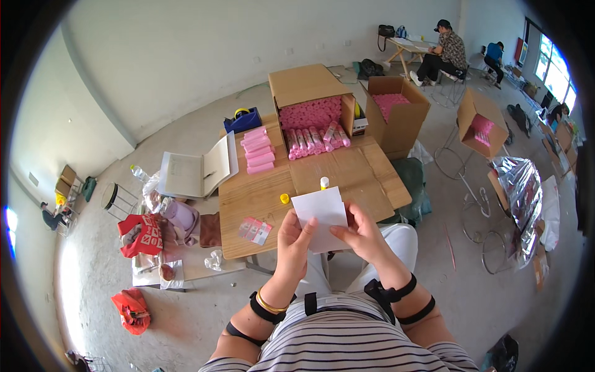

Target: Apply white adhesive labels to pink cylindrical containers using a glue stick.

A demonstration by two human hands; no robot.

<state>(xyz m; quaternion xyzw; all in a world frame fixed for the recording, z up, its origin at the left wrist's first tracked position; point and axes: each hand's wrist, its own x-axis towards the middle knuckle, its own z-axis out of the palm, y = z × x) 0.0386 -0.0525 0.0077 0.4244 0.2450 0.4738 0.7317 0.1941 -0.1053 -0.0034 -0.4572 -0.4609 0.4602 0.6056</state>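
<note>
Both of my hands hold a blank white sheet of paper (pixel 322 214) above the near edge of the wooden table. My left hand (pixel 294 240) grips its left side, thumb on top. On the opposite side, my right hand (pixel 362 234) pinches the sheet's edge. Just beyond the paper stands a white tube that looks like a glue stick (pixel 324 183), its lower part hidden. A round yellow cap (pixel 284 198) sits to its left. Small pink-and-white printed labels (pixel 255 230) lie near my left hand. Several pink rolls (pixel 258 150) lie stacked farther back.
An open cardboard box (pixel 305 85) full of pink rolls stands at the table's back, beside a blue tape dispenser (pixel 243 120). An open notebook (pixel 201 170) lies left. More cardboard boxes (pixel 403 118) stand right. Bags (pixel 139 235) crowd a low bench. Other people (pixel 447 53) sit far off.
</note>
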